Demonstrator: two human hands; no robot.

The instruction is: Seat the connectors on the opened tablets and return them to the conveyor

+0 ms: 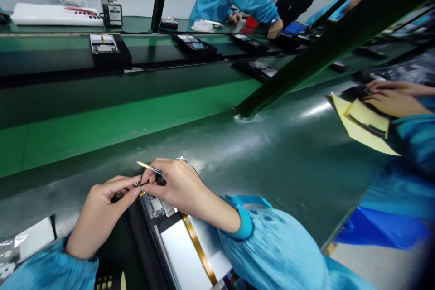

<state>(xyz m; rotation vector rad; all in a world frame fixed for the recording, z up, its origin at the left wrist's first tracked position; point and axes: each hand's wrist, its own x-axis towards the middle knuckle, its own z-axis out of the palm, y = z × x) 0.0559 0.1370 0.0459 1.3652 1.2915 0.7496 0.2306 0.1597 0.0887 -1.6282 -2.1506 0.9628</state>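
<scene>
My left hand is closed in a pinch on a small dark part at the upper left corner of an opened tablet-like device. My right hand meets it there, thumb and fingertips pressed together at the same part. A thin stick-like tool with a pale tip juts leftward from between my right fingers. The device shows a circuit board, a large silvery-white battery and an orange-gold flex cable. It lies in a black holder. My right hand and forearm hide part of its top end.
At left lies a white piece beside clear plastic. A green slanted post rises from the bench ahead. Beyond it, opened devices in black holders sit along a green line. A co-worker's hands and yellow sheets are at right.
</scene>
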